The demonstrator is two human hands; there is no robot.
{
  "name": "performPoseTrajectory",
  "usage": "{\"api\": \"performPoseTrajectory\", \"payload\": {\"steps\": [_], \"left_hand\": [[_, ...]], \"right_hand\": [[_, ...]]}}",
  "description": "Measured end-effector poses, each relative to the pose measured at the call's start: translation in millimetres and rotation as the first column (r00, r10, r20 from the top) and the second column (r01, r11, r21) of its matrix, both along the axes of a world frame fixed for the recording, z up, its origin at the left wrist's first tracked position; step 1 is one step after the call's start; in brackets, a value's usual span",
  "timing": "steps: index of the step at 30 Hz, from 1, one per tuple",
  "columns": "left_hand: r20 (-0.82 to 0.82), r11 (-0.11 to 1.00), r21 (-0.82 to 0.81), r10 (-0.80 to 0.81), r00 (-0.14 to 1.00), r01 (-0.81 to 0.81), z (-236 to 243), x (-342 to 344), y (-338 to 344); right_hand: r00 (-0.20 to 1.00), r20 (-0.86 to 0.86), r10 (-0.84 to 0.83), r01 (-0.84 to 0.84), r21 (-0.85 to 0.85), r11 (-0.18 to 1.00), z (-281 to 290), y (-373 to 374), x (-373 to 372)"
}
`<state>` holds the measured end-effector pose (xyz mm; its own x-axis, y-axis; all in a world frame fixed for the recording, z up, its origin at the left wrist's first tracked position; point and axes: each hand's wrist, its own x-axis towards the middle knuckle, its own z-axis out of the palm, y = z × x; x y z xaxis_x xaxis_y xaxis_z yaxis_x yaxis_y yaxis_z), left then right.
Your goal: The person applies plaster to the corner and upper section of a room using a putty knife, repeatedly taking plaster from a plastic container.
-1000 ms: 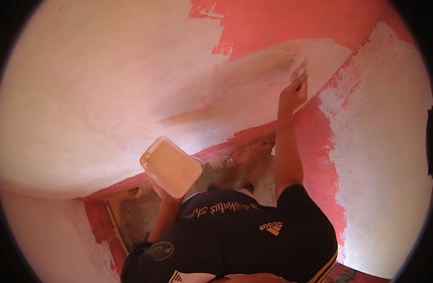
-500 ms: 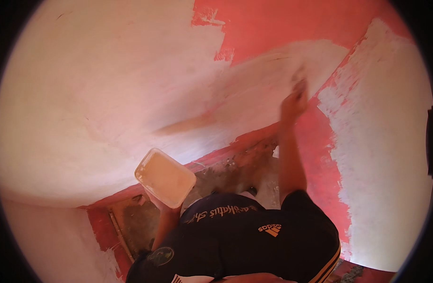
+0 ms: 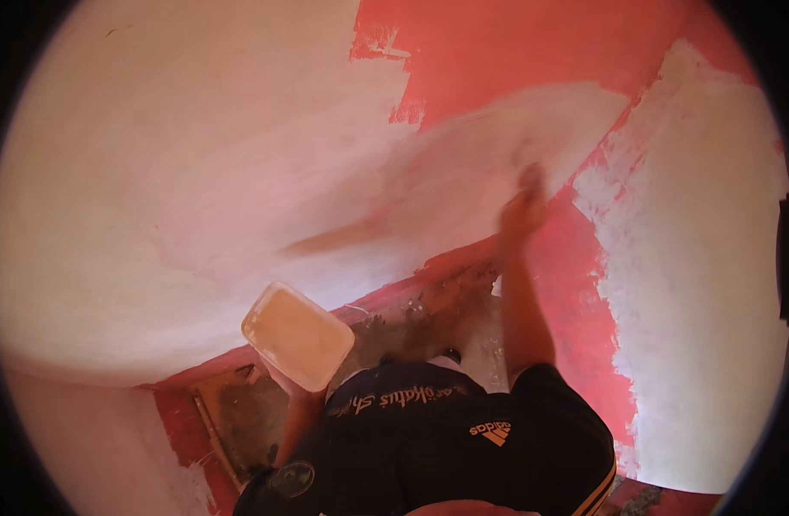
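My left hand (image 3: 288, 378) grips a squarish translucent tub (image 3: 298, 331) of pale, off-white paint from underneath, low and left of centre. My right arm reaches up to the wall, where my right hand (image 3: 521, 209) is closed on what looks like a paintbrush (image 3: 532, 176), smeared by motion. It is over a freshly whitish band of the wall (image 3: 153, 189) that borders bright pink paint (image 3: 515, 43). The brush tip is too blurred to tell whether it touches the surface.
On the right, an adjoining wall (image 3: 695, 258) is part white, part pink, with a ragged edge. Another pale wall (image 3: 76, 439) stands lower left. Below lie a dirty floor (image 3: 411, 318) with debris, a long narrow strip (image 3: 214, 430) at left, and my dark-shirted body with shoes beyond it.
My right hand and the brush have moved down and slightly left along the wall. The tub in my left hand has shifted a little down and to the left.
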<state>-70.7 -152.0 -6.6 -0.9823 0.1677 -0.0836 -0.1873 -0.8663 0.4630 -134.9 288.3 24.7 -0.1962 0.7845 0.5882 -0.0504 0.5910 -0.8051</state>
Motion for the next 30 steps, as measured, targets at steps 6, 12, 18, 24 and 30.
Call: {"api": "performPoseTrajectory", "payload": {"steps": [6,12,18,24,30], "left_hand": [[0.084,1.000,-0.003,-0.017,0.996,0.017,3,-7,-8],[-0.013,0.997,-0.073,-0.017,1.000,0.016,5,3,-21],[-0.049,0.988,-0.155,0.015,0.999,-0.023,26,0,-8],[-0.114,0.991,0.098,-0.083,0.990,0.095,-3,-4,-17],[-0.056,0.997,-0.077,0.002,0.998,-0.006,16,3,-8]], "right_hand": [[0.990,-0.044,-0.135,0.134,-0.016,0.991,15,74,-62],[0.913,0.012,0.408,-0.380,0.390,0.839,5,-163,-23],[0.990,-0.086,-0.111,0.085,-0.259,0.962,76,79,-8],[0.988,-0.062,0.141,-0.128,0.176,0.976,30,-83,-64],[0.948,0.007,0.317,-0.310,0.231,0.922,-4,-73,-17]]}}
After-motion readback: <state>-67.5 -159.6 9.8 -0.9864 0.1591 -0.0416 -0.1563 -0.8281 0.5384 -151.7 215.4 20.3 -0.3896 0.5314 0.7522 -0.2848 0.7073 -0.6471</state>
